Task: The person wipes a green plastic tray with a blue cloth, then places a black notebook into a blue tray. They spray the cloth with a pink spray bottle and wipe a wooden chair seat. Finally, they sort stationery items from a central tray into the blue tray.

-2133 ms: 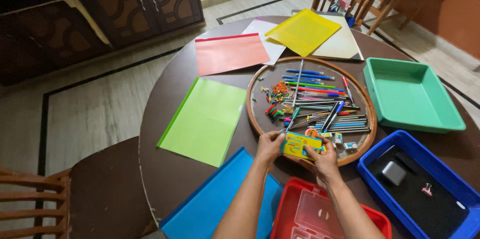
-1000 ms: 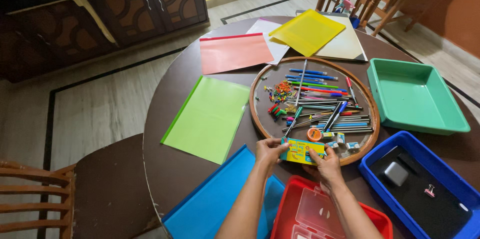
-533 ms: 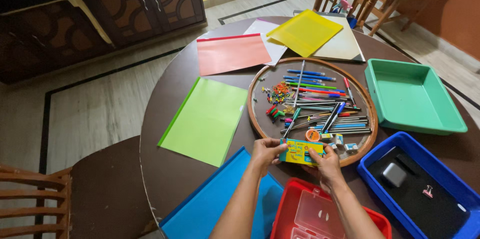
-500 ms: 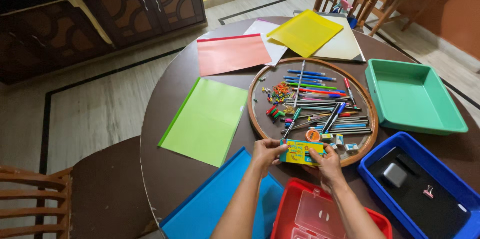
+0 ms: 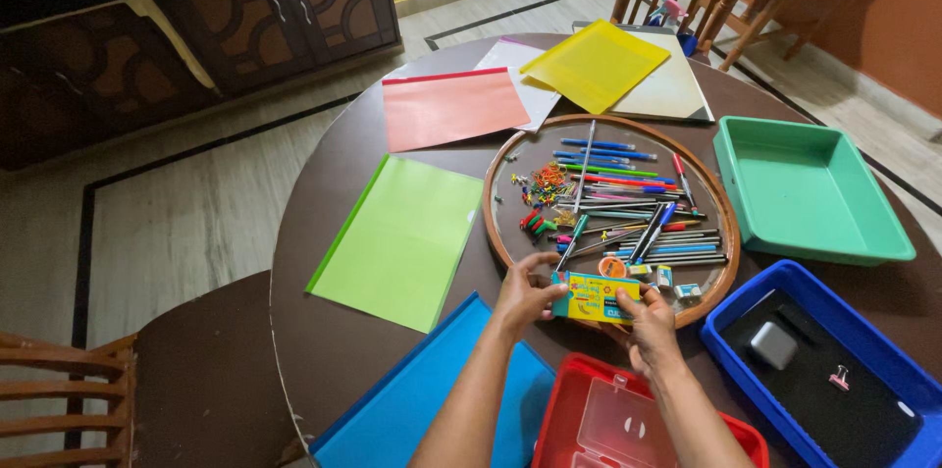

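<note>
A small colourful box (image 5: 595, 297) is gripped by the fingers of the left hand (image 5: 522, 293) and right hand (image 5: 650, 329) (one at each end) at the near rim of the round tray (image 5: 504, 233).

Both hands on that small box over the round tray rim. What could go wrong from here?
1. The small yellow-and-blue box is pinched only at its ends by the left hand and right hand; it may slip onto the pens and scatter them.
2. It sits over the rim of the round wooden tray; a bump there might tip the small erasers out.
3. The red bin lies right beneath the wrists, so a forearm may knock it.
</note>
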